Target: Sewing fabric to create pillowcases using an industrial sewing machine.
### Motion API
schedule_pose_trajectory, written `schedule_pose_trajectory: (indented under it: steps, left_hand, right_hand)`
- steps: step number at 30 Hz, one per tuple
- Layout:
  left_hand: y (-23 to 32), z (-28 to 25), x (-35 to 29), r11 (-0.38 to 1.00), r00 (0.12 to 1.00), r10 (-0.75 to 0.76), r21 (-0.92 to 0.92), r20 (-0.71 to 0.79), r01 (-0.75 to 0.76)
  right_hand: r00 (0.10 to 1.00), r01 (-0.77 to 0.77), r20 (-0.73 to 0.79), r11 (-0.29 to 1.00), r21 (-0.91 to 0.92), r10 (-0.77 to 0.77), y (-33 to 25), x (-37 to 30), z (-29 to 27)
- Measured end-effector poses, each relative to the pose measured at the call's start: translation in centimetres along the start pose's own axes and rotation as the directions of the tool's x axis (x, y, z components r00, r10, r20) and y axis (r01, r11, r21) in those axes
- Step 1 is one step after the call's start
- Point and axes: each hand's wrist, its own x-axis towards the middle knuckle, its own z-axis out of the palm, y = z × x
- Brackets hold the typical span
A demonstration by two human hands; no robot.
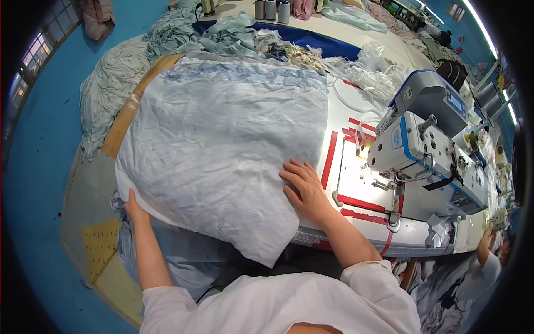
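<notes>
Pale blue cloth (222, 139), wide and wrinkled, lies spread across the work table left of the sewing machine, and I've got it filling the middle of my feed! Right hand (305, 186) is flat on its right side, fingers a little apart, pressing nothing between them. Left hand (134, 210) is at the lower left edge, one digit showing on top; the rest is tucked out of my sight, so I can't tell whether it grips. One corner of the cloth droops past the table's front edge, toward the white shirt (278, 303).

Out to the surface now: white tabletop (347, 114), strips of red tape (329, 160), and the sewing machine (411, 145) with its lamp glowing on the plate. A brown strip (133, 106) runs beside the cloth on the left, crumpled pale fabric (114, 83) heaped beyond it. Thread spools (271, 10) stand at the far side.

Wider still, I see a blue wall (39, 128), a pink jacket (98, 19) hanging, bright ceiling tubes (481, 28), and another person (484, 273) over at far right.
</notes>
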Motion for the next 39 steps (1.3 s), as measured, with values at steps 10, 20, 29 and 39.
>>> schedule_pose_trajectory:
  steps: [10, 20, 29, 39]
  left_hand:
    - [7.0, 6.2, -1.2, 0.911, 0.888, -0.16, -0.282, 0.431, 0.301]
    - [13.2, 19.7, -19.7, 0.563, 0.53, 0.197, 0.347, 0.825, -0.75]
    - [6.6, 21.5, -15.6, 0.383, 0.154, 0.194, 0.07, 0.969, -0.921]
    - [4.4, 20.4, -1.1, -0.066, 0.736, 0.004, 0.735, 0.677, -0.675]
  right_hand:
    - [1.0, 0.011, -0.01, 1.0, 0.018, -0.01, 0.1, 0.0, 0.2]
    - [0.989, -0.141, 0.009, 0.935, 0.325, 0.146, 0.9, 0.6, -0.7]
    - [0.733, -0.501, 0.361, 0.099, 0.86, 0.576, 4.1, 3.6, -4.2]
    - [0.824, -0.506, 0.288, 0.406, 0.761, 0.488, 1.9, 8.2, -1.2]
